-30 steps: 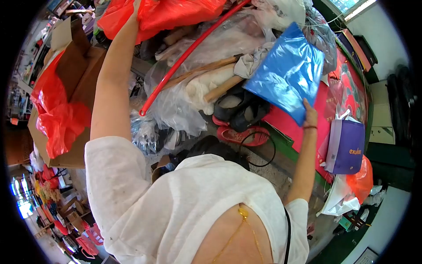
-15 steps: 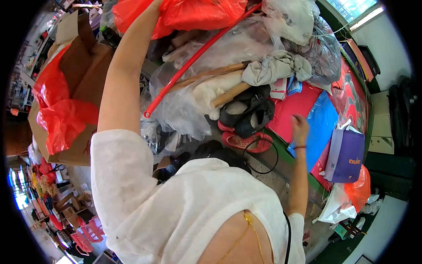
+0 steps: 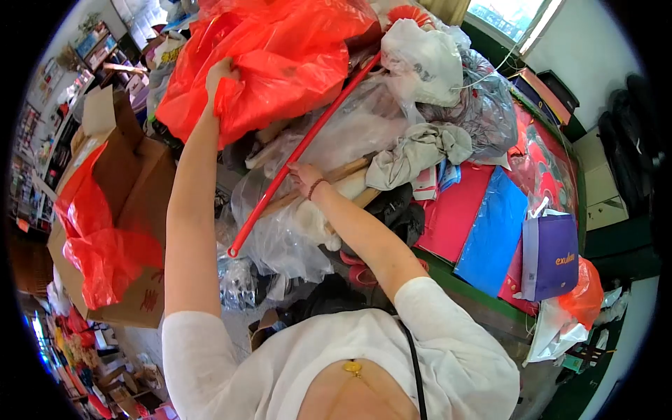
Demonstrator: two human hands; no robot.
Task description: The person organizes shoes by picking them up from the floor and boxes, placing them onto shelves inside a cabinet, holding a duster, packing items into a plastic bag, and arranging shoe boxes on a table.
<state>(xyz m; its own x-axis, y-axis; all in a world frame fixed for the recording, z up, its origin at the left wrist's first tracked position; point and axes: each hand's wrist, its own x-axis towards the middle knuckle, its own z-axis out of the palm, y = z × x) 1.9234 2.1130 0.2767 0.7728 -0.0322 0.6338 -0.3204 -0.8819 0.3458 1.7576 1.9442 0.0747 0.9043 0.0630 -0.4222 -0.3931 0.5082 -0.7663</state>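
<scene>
My left hand [image 3: 222, 75] is closed on a large red plastic bag [image 3: 280, 66], which spreads over the top of the pile. A fold of the bag hangs in front of part of that hand. My right hand [image 3: 304, 178] is beside the red pole [image 3: 308, 140], fingers loosely apart and close to its edge; whether they touch it is not clear. The pole slants from the bag down to a ringed end. Beneath it lie clear plastic sheeting [image 3: 273, 231], wooden sticks [image 3: 350, 168] and a grey cloth [image 3: 420, 150].
A cardboard box [image 3: 129, 203] with a red bag [image 3: 101, 238] over its edge stands left. To the right lie a blue folder [image 3: 493, 227], a red sheet [image 3: 455, 210] and a purple shoebox [image 3: 553, 255]. Black shoes [image 3: 402, 213] are partly behind my right arm. White bags [image 3: 423, 59] sit at the back.
My right hand has swung left from beside the blue folder to the red pole. The view has shifted, so more of the red bag and my left hand now show.
</scene>
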